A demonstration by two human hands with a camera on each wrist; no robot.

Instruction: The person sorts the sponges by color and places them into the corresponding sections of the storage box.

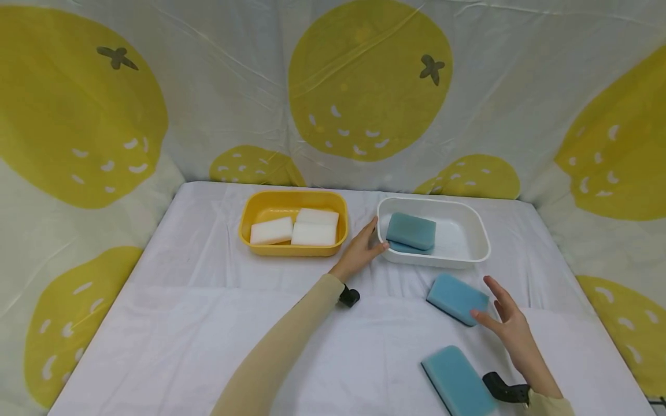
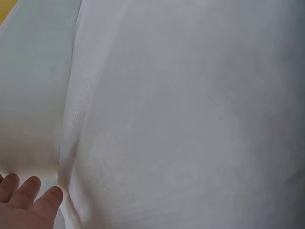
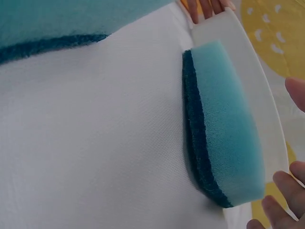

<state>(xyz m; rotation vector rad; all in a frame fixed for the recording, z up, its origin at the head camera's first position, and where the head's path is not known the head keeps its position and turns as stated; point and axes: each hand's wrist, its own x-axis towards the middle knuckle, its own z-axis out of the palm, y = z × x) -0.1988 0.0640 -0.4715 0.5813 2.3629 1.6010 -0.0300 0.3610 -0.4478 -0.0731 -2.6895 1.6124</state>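
My left hand [image 1: 360, 251] rests against the left end of a white plastic basin [image 1: 465, 234], fingers along its outer wall and thumb by the front corner. Inside the basin, a blue-green sponge [image 1: 412, 229] lies partly over another sponge [image 1: 408, 248]. Just in front stands my right hand [image 1: 512, 329], fingers spread around the right end of a blue sponge [image 1: 458, 297] on the cloth. In the right wrist view this sponge [image 3: 228, 124] shows a dark scouring layer, with a gap between it and the fingers. Closer to me lies another blue sponge [image 1: 458, 381].
A yellow basin [image 1: 288, 251] with three white sponges [image 1: 314, 233] stands left of the white one. White cloth [image 1: 182, 335] covers the table. Behind it hangs a curtain [image 1: 234, 86] with large yellow fruit prints.
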